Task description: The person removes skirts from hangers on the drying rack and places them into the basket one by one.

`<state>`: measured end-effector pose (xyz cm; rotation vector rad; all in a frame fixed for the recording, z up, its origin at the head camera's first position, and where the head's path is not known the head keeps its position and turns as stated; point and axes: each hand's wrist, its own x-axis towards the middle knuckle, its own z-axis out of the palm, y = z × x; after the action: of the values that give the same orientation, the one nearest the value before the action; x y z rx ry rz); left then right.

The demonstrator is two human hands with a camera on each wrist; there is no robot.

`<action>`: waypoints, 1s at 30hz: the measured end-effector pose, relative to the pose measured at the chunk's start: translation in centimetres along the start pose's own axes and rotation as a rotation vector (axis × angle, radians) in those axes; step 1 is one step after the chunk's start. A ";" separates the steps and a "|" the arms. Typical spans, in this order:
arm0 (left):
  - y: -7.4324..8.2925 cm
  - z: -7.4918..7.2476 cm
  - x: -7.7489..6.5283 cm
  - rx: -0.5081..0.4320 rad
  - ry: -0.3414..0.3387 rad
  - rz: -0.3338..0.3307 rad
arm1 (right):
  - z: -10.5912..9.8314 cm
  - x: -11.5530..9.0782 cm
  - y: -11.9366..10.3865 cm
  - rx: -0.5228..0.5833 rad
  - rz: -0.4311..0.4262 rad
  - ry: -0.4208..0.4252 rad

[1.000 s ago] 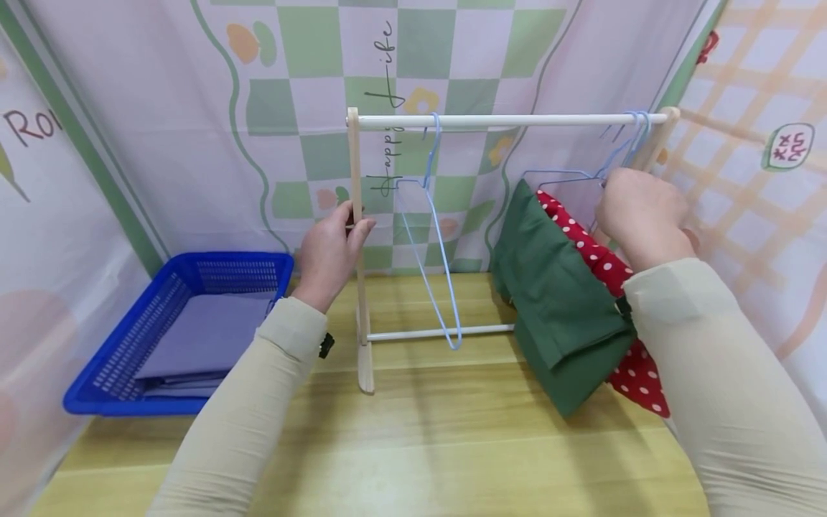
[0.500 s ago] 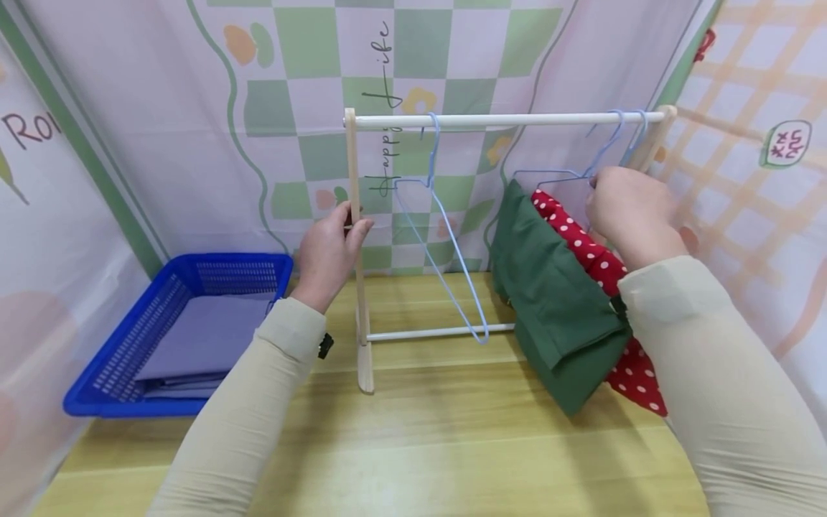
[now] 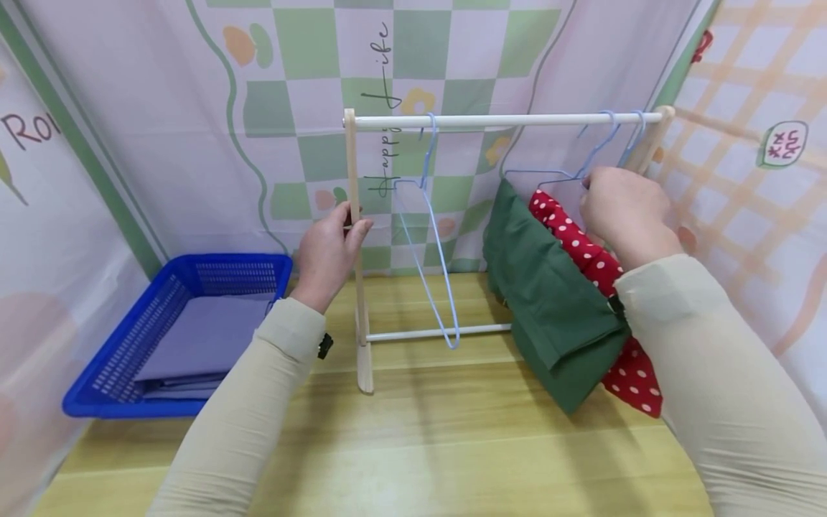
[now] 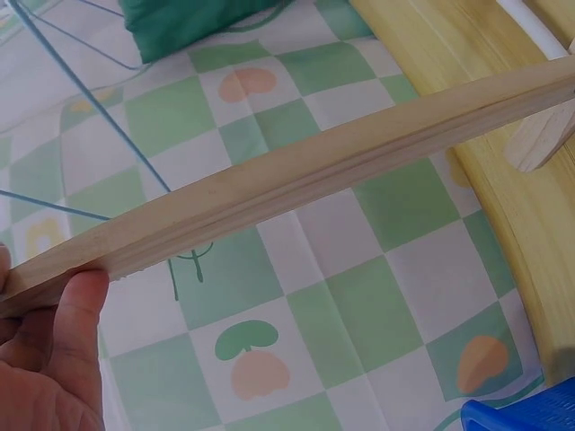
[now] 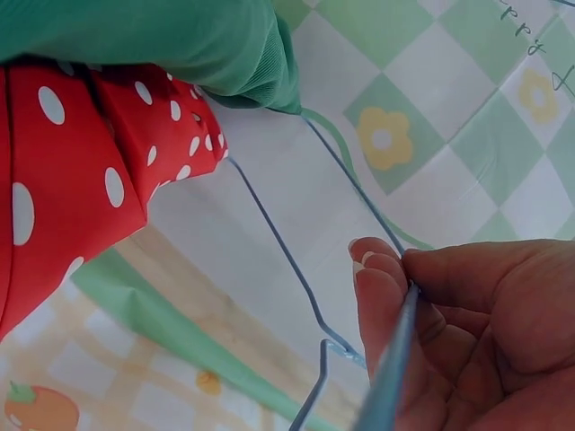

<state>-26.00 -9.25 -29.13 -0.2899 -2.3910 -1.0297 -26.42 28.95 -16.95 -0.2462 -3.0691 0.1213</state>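
My left hand (image 3: pixel 326 255) grips the left wooden upright (image 3: pixel 352 172) of a small clothes rack. In the left wrist view, thumb and fingers lie either side of that upright (image 4: pixel 225 189). At the right end, my right hand (image 3: pixel 627 212) pinches a blue wire hanger (image 3: pixel 596 153) just below its hook, as the right wrist view shows at the hanger's neck (image 5: pixel 395 359). Folded green cloth (image 3: pixel 549 287) drapes over this hanger. Behind it hangs a red polka-dot cloth (image 3: pixel 636 377), partly covered by the green one and my forearm. Another blue hanger (image 3: pixel 428 147) dangles bare near the left upright.
The rack's white top rod (image 3: pixel 504 120) carries the hangers; a thinner lower bar (image 3: pixel 400 335) joins the uprights. At left a blue plastic basket (image 3: pixel 80 395) holds folded purple cloth (image 3: pixel 200 334). Patterned curtains (image 3: pixel 310 43) stand close behind and beside the wooden table (image 3: pixel 452 445).
My right hand has shifted slightly left along the rod with the green cloth's hanger, widening the gap to the red cloth's hook. The bare hanger swung and came back. My left hand stayed put.
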 end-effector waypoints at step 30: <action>0.0 0.0 0.0 0.004 -0.003 0.005 | -1.2 0.0 -0.6 -0.031 -0.127 -0.086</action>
<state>-26.03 -9.29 -29.14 -0.2951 -2.3935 -1.0225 -26.41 28.47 -15.68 -0.0475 -3.1634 0.0798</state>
